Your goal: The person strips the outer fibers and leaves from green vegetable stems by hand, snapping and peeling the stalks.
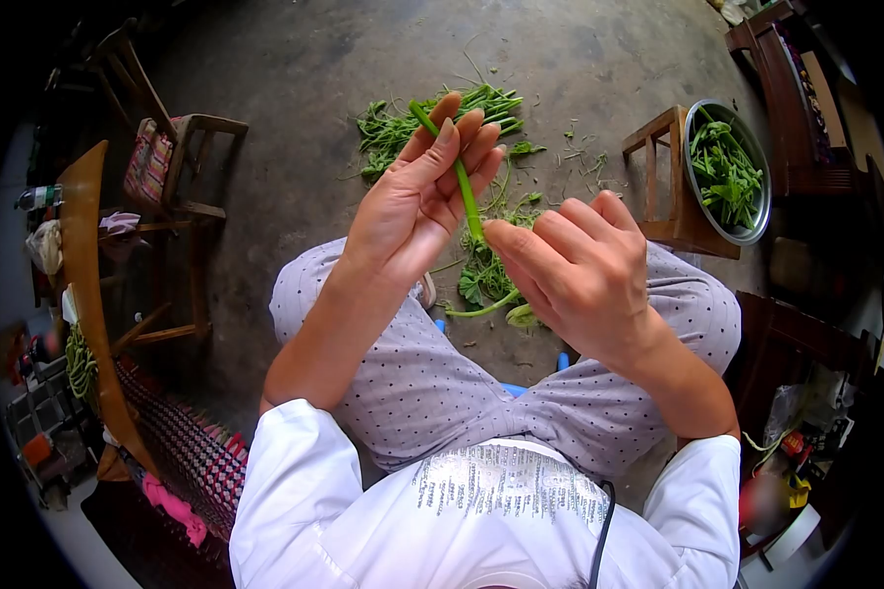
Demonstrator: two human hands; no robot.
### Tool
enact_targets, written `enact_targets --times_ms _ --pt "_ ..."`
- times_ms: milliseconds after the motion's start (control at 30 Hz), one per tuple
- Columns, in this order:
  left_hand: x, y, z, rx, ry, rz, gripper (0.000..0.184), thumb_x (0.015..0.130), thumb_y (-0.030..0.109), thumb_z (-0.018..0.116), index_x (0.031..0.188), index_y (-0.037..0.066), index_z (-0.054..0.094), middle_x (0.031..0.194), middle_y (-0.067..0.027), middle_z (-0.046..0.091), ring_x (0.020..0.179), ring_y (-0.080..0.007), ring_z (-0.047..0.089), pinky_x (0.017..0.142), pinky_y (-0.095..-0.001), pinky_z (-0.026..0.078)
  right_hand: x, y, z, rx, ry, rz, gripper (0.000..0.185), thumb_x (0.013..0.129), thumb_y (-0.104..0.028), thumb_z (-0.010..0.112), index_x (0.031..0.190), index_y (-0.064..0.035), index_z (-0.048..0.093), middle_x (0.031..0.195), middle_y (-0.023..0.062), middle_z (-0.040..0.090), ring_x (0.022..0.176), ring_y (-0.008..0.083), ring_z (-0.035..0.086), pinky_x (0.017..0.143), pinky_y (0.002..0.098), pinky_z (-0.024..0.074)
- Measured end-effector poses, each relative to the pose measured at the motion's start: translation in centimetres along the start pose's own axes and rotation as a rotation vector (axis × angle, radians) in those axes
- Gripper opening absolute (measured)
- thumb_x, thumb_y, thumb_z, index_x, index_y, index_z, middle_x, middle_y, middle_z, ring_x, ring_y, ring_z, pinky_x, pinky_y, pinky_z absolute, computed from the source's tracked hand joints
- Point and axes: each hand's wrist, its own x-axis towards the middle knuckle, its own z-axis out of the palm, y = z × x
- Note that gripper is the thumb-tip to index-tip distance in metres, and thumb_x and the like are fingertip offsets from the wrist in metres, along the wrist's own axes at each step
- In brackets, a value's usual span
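Note:
A slim, bright green stalk (468, 191) slants across the fingers of my left hand (417, 196), palm turned up and thumb pressed against it. At the stalk's lower end, my right hand (575, 265) is closed, thumb and forefinger pinching the tip; the exact grip is partly hidden by the fingers. Beyond my hands, a pile of green stalks (491, 101) lies on the floor. Closer to my feet is a loose heap of leaves and trimmings (483, 270), partly behind my hands.
To the right, a metal basin (767, 211) of cut green stalks (725, 172) rests on a wooden stool (658, 137). A wooden chair (206, 123) with a patterned cushion stands at left, near a wooden table (88, 226). Scraps dot the concrete floor (295, 59).

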Motion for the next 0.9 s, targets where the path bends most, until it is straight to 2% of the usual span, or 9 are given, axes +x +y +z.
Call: enact_targets --times_ms 167,300,433,500,567,600,733,767,900 --pt "0.0 0.1 0.1 0.016 0.001 -0.012 0.033 0.092 0.009 0.049 0.125 0.004 0.045 0.116 -0.0102 0.057 0.112 -0.0216 0.053 0.101 -0.0354 0.044 0.3 -0.1 0.0 0.128 0.016 0.065 0.018 0.067 -0.009 0.071 0.084 -0.0129 0.064 0.056 -0.0021 0.043 0.051 0.0149 0.043 0.052 0.0302 0.0305" --pt "-0.1 0.3 0.1 0.059 -0.055 -0.065 0.037 0.092 0.008 0.049 0.128 0.005 0.043 0.116 -0.0102 0.057 0.112 -0.0218 0.054 0.1 -0.0346 0.044 0.4 0.0 -0.4 0.208 -0.047 0.113 0.012 0.069 -0.013 0.067 0.08 -0.0111 0.061 0.058 -0.0012 0.047 0.056 0.0153 0.049 0.052 0.0303 0.0332" --pt "0.0 0.2 0.0 0.077 -0.091 -0.103 0.04 0.092 0.008 0.049 0.13 0.005 0.041 0.116 -0.01 0.058 0.11 -0.0215 0.055 0.099 -0.0336 0.044 0.3 0.4 0.1 0.541 -0.082 0.292 0.011 0.072 -0.009 0.066 0.083 -0.0093 0.063 0.06 0.004 0.055 0.054 0.0195 0.054 0.053 0.0325 0.04" --pt "-0.1 0.0 -0.2 0.08 -0.224 -0.191 0.041 0.092 0.008 0.049 0.131 0.005 0.04 0.116 -0.0099 0.058 0.11 -0.021 0.056 0.097 -0.0326 0.045 0.4 0.6 0.0 0.653 -0.059 0.357 0.012 0.072 -0.008 0.065 0.084 -0.0085 0.063 0.061 0.0063 0.057 0.052 0.0203 0.054 0.053 0.0322 0.0419" --pt "-0.1 -0.1 -0.1 0.078 -0.211 -0.206 0.042 0.092 0.008 0.049 0.132 0.006 0.039 0.117 -0.0101 0.058 0.11 -0.0206 0.056 0.096 -0.0318 0.046 0.9 0.7 -0.8 0.794 -0.207 0.563 0.014 0.073 -0.007 0.065 0.087 -0.0067 0.064 0.06 0.0091 0.055 0.047 0.0198 0.051 0.049 0.0294 0.0422" --pt "-0.2 0.1 0.0 0.09 -0.199 -0.212 0.042 0.092 0.008 0.049 0.132 0.005 0.039 0.117 -0.0102 0.058 0.11 -0.0209 0.055 0.095 -0.032 0.046 0.6 0.9 -0.5 0.821 -0.157 0.56 0.012 0.076 -0.004 0.064 0.087 -0.0051 0.064 0.057 0.0055 0.054 0.045 0.0103 0.047 0.044 0.0243 0.0369" --pt "-0.2 0.2 0.0 0.08 -0.189 -0.212 0.041 0.092 0.008 0.049 0.131 0.004 0.039 0.116 -0.0115 0.058 0.111 -0.0224 0.055 0.097 -0.0343 0.046 1.1 1.6 -2.1 0.895 0.038 0.646 0.01 0.08 0.0 0.062 0.089 -0.0026 0.064 0.057 -0.0043 0.052 0.048 -0.0019 0.04 0.04 0.0175 0.0286" --pt "-0.2 0.1 -0.1 0.08 -0.189 -0.21 0.041 0.092 0.008 0.049 0.131 0.004 0.039 0.116 -0.0115 0.058 0.111 -0.0224 0.055 0.097 -0.0343 0.046 0.9 2.6 -2.0 0.9 0.117 0.564 0.009 0.083 -0.002 0.062 0.092 -0.0023 0.064 0.056 -0.005 0.051 0.045 -0.0016 0.039 0.039 0.017 0.0265" --pt "-0.4 0.3 0.1 0.07 -0.164 -0.171 0.04 0.092 0.007 0.048 0.131 0.003 0.039 0.118 -0.0137 0.057 0.112 -0.0242 0.054 0.101 -0.0373 0.042 0.8 4.4 -3.1 0.853 0.227 0.604 0.011 0.085 -0.008 0.063 0.094 -0.001 0.063 0.058 -0.0071 0.049 0.05 -0.0024 0.038 0.043 0.0153 0.0242"
